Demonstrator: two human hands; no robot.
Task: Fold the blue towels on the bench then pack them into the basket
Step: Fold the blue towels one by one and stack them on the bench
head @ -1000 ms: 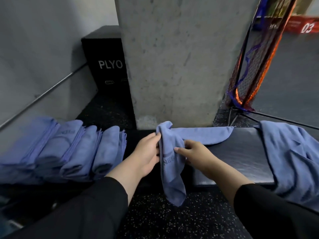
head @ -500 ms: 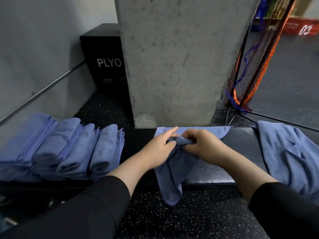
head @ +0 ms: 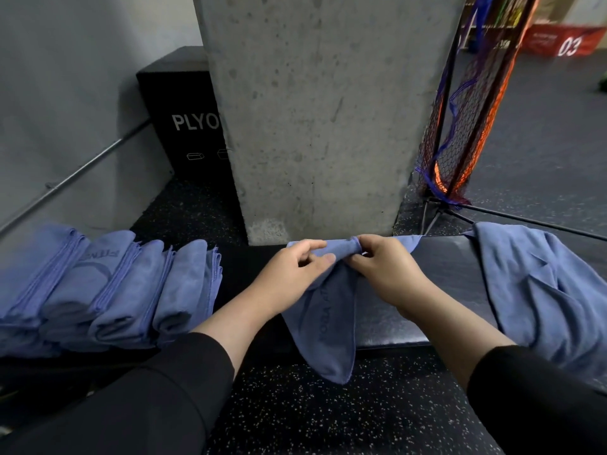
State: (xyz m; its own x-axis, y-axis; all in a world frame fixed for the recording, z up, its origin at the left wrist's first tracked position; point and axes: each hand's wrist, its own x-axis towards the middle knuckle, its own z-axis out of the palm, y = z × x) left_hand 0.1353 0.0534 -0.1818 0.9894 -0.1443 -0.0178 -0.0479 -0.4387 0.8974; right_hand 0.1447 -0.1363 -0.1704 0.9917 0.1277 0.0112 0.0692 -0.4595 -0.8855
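Two hands are on one soft blue microfibre towel (head: pixel 331 310) at the middle of the dark padded bench (head: pixel 440 277): my left hand (head: pixel 289 277) pinches a bunched fold of it between thumb and curled fingers, and my right hand (head: pixel 384 270) grips the same gathered edge just beside it, knuckles up. Most of this towel's weight hangs off the near edge of the bench toward the black speckled rubber floor (head: pixel 295 415), so if either pinch loosens, I judge the cloth slides down and lands on the floor. Because the edge is scrunched rather than flat, the fold may also come out crooked. To my right a loose crumpled blue towel (head: pixel 542 290) drapes over the bench end, and a careless sweep of my right sleeve could drag it off. To my left the row of folded blue towels (head: pixel 108 290) stands on edge, leaning; a bump from my left elbow could topple it. I see no basket from here, so packing could mean reaching blind.
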